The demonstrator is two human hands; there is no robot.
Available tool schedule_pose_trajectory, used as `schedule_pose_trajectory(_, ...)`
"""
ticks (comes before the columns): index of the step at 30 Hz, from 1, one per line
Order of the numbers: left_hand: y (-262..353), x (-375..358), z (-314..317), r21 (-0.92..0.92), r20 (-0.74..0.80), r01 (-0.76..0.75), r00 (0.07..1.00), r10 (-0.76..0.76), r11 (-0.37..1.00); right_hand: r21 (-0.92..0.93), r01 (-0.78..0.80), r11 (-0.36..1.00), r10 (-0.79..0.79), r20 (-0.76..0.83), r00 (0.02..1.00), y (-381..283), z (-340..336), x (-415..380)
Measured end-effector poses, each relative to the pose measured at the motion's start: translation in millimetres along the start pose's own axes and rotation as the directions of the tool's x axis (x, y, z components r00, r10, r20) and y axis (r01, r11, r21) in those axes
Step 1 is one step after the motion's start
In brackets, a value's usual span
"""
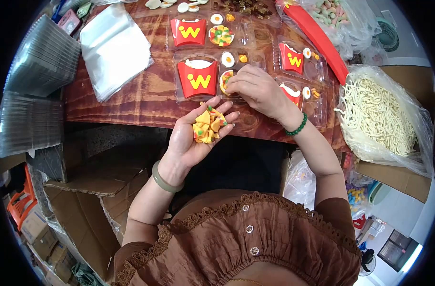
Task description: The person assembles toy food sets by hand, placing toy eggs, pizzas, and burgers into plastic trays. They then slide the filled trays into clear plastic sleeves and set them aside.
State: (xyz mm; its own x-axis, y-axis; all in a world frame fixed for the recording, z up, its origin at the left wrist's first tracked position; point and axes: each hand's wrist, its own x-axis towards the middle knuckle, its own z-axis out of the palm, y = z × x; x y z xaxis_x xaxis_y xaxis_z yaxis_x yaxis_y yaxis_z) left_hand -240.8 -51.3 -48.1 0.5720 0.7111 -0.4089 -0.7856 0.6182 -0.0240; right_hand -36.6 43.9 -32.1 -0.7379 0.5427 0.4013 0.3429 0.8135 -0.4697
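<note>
My left hand (191, 138) is palm up at the table's front edge, holding a pile of small yellow wedge pieces (208, 126) with red and green spots. My right hand (260, 90) reaches over a clear tray, its fingers together at a partly filled round of coloured wedges (224, 82); whatever is between the fingertips is hidden. That tray also holds a red fries box (197, 78) with a yellow mark, a fried-egg piece (228, 59) and a small orange piece (243, 58). Behind it, another tray has a full round of wedges (221, 35).
Two more trays with red boxes (291, 58) are at the right. An open bag of pale sticks (379, 112) stands beyond them. Stacked clear trays (41, 57) and plastic bags (113, 47) are at the left. A red strip (317, 38) crosses the back right.
</note>
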Motion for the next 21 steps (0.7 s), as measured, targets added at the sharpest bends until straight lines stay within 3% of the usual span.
schedule_pose_trajectory(2, 0.8, -0.1, -0.5, 0.004, 0.005, 0.002, 1.0, -0.002, 1.0, -0.009, 0.067, 0.998, -0.067, -0.02, 0.998, -3.3, -2.6, 3.0)
schedule_pose_trajectory(4, 0.9, -0.2, -1.2, -0.005, 0.02, 0.006, 1.0, -0.006, 1.0, 0.057, -0.092, 0.994, 0.095, -0.054, 0.994, -11.7, -6.8, 3.9)
schedule_pose_trajectory(8, -0.4, 0.2, 1.3, -0.008, -0.001, 0.004, 1.0, -0.004, 1.0, 0.003, -0.144, 0.99, 0.143, 0.053, 0.988, -5.1, -4.0, -2.1)
schedule_pose_trajectory(11, 0.2, -1.4, -0.2, -0.013, 0.0, -0.002, 1.0, 0.002, 1.0, 0.103, -0.198, 0.975, 0.194, 0.046, 0.98, -9.5, -3.2, 1.3)
schedule_pose_trajectory(13, -0.5, -2.0, -1.2, 0.009, 0.006, 0.002, 1.0, -0.002, 1.0, 0.139, -0.351, 0.926, 0.35, 0.029, 0.936, -16.1, -4.4, 5.2)
schedule_pose_trajectory(17, -1.0, -2.4, 0.8, 0.019, -0.006, 0.0, 1.0, 0.0, 1.0, 0.124, -0.345, 0.93, 0.345, 0.024, 0.938, -13.6, 4.8, 10.9)
schedule_pose_trajectory(21, -1.0, -5.2, -2.3, 0.017, -0.005, -0.005, 1.0, 0.005, 1.0, -0.004, -0.327, 0.945, 0.327, 0.034, 0.945, -13.2, 9.5, 13.4)
